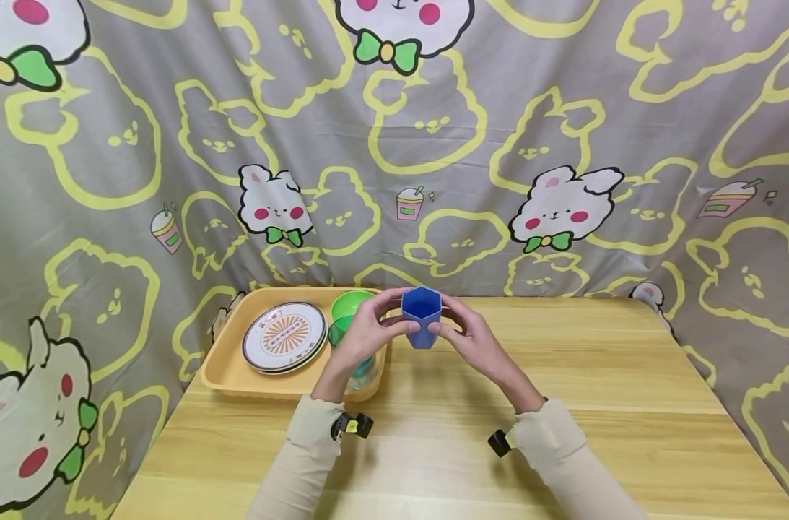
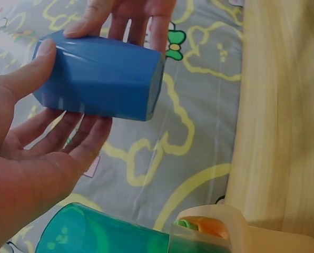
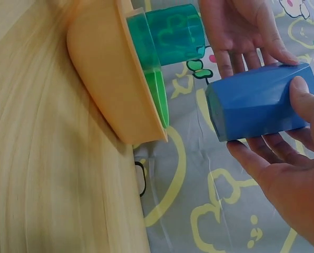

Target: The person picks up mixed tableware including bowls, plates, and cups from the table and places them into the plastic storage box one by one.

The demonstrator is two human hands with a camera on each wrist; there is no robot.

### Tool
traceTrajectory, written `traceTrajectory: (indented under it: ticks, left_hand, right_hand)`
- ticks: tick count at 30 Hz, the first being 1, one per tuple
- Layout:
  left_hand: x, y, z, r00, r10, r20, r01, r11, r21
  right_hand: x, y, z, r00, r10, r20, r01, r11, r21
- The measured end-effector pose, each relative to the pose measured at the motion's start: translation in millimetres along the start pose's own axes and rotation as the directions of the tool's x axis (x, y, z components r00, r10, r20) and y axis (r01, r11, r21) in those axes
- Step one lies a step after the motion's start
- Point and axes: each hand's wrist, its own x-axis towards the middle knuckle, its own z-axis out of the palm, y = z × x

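A blue six-sided cup (image 1: 423, 325) is held upright above the table, its open mouth facing up toward the head camera. My left hand (image 1: 376, 323) grips its left side, thumb on the near face and fingers behind. On the opposite side my right hand (image 1: 468, 336) grips it the same way. Both wrist views show the cup (image 2: 99, 76) between the two hands, with thumbs and fingertips against its smooth faces. Just left of and below my left hand, a green transparent cup (image 1: 339, 331) stands in the yellow-orange tray (image 1: 228, 379).
Stacked plates (image 1: 285, 337) with an orange ray pattern lie in the tray's left part. A bright green bowl (image 1: 350, 302) sits at its back right, partly behind the green cup. The wooden table (image 1: 563, 375) extends right of the tray, and a patterned curtain (image 1: 459, 173) hangs behind.
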Motion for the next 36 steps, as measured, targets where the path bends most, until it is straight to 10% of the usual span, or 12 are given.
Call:
traceTrajectory:
  ticks: [19,36]
  left_hand:
    - [-4.6,8.8,-7.7,0.999,-0.035,-0.03,0.035,0.999,0.007]
    - [-24.5,26.2,-49.7,0.99,-0.024,-0.136,0.031,0.998,0.055]
  right_hand:
    - [2,-4,1.5,0.999,-0.022,0.047,0.021,1.0,0.02]
    - [-1,-6,-2.3,1.0,0.026,-0.005,-0.027,0.999,-0.018]
